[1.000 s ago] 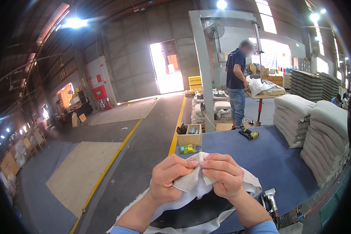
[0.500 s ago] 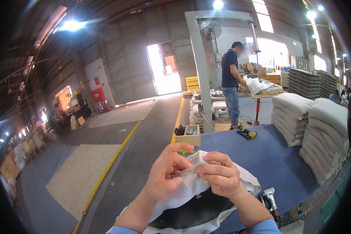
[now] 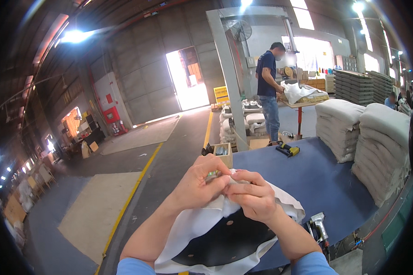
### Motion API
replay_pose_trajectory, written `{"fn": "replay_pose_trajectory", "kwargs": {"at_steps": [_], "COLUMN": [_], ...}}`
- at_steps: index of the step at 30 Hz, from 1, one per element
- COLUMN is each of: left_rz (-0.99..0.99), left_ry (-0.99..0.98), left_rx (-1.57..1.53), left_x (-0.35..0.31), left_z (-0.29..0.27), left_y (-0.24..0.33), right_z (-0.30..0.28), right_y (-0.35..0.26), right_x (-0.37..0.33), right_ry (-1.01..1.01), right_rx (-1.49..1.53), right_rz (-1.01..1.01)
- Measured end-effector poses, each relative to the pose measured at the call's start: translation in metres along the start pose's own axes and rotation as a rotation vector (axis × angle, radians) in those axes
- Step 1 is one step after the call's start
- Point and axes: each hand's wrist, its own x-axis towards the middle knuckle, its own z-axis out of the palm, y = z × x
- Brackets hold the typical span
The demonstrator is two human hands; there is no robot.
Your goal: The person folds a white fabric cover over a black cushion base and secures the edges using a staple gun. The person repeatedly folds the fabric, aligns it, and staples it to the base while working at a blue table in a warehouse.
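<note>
Both my hands meet over a white fabric cover that wraps a round black board at the near edge of a blue-covered table. My left hand pinches a fold of the white fabric at its top edge. My right hand grips the same bunched fabric right beside it, fingertips touching the left hand's. The fabric's edge hangs over the board's rim toward me.
A wooden box of small parts and a yellow-black power tool lie on the table's far side. A grey pneumatic stapler sits right of the board. Stacks of pale cushions stand at right. A person in dark blue works at another table.
My hands have drawn closer together and risen slightly, bunching the white fabric more tightly. The person in the background has shifted a little.
</note>
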Motion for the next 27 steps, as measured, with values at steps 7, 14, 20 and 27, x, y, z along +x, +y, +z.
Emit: {"fn": "replay_pose_trajectory", "kwargs": {"at_steps": [7, 14, 20, 27], "left_rz": [-0.083, -0.107, -0.139, -0.093], "left_ry": [0.102, 0.273, 0.304, 0.168], "left_rx": [-0.327, -0.348, -0.291, -0.288], "left_x": [-0.002, -0.028, -0.037, -0.033], "left_z": [0.021, 0.014, 0.009, 0.041], "left_y": [-0.015, -0.014, 0.0, 0.03], "right_z": [0.012, -0.085, -0.204, -0.218], "right_y": [0.005, -0.033, -0.03, -0.004], "right_x": [-0.008, -0.158, -0.351, -0.375], "right_ry": [0.034, 0.167, -0.34, -0.298], "right_rx": [0.0, -0.415, -1.038, -1.011], "right_rz": [0.032, 0.738, 1.56, 2.07]}}
